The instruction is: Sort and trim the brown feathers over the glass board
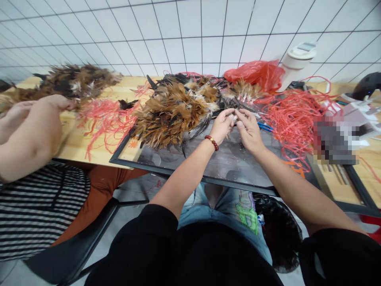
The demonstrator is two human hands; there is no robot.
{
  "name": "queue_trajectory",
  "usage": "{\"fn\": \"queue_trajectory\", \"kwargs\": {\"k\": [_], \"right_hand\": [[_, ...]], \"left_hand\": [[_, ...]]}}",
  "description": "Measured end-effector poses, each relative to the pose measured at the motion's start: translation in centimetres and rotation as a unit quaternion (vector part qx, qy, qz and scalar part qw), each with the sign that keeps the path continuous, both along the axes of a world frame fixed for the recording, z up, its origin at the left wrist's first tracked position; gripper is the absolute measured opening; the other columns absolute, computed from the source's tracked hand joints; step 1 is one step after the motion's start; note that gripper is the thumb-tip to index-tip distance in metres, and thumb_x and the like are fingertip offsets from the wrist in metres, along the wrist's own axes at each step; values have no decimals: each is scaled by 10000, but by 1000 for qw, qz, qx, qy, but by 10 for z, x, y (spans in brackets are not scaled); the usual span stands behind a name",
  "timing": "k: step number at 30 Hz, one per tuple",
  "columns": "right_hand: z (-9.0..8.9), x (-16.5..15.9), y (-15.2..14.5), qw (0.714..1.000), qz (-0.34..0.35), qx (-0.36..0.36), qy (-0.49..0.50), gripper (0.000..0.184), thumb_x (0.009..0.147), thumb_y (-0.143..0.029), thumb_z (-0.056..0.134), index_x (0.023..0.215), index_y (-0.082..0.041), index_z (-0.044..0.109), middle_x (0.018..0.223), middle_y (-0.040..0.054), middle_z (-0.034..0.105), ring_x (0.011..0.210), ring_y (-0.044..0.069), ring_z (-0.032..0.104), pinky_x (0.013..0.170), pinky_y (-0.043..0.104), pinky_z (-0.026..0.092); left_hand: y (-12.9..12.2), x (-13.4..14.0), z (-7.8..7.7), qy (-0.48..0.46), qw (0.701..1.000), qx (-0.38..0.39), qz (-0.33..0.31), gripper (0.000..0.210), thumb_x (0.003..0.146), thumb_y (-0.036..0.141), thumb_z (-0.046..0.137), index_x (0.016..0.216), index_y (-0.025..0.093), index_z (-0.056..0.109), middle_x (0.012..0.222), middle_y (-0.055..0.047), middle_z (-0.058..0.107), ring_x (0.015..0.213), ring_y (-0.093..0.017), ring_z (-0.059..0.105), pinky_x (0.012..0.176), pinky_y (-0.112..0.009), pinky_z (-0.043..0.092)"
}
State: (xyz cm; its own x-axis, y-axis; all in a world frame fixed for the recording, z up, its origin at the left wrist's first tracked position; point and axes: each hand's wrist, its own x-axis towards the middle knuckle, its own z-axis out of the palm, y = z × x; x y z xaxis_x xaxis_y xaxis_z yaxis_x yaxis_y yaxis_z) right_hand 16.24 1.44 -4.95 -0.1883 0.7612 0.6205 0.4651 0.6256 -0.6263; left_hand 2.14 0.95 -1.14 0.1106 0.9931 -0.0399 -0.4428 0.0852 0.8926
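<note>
My left hand (224, 124), with a red bead bracelet (211, 143) at its wrist, meets my right hand (249, 128) over the dark board (175, 163). The fingers of both are pinched together around a small pale feather (235, 118), mostly hidden by the fingertips. Just left of my hands lies a large heap of brown and golden feathers (169, 115). Blue-handled scissors (264, 126) rest close to my right hand, partly covered. Beyond my fingers is a smaller clump of tan feathers (244, 91).
Pink plastic strings (293, 115) lie tangled at right, with more strings (108, 117) at left. A red plastic bag (257, 75) and white tumbler (297, 61) stand near the tiled wall. Another person's arms (32, 127) reach toward feathers (77, 81). A black-lined bin (278, 234) sits below.
</note>
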Motion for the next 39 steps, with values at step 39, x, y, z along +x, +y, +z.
{"fn": "queue_trajectory", "kwargs": {"k": [39], "right_hand": [[10,-9,-3,960,31,-116,252,407,753,-643,756,855,-249,750,776,11,708,727,171,647,738,350,544]], "left_hand": [[1,-1,-10,202,969,142,1,465,941,302,576,1400,254,514,890,-38,718,696,-118,595,799,-286,497]]}}
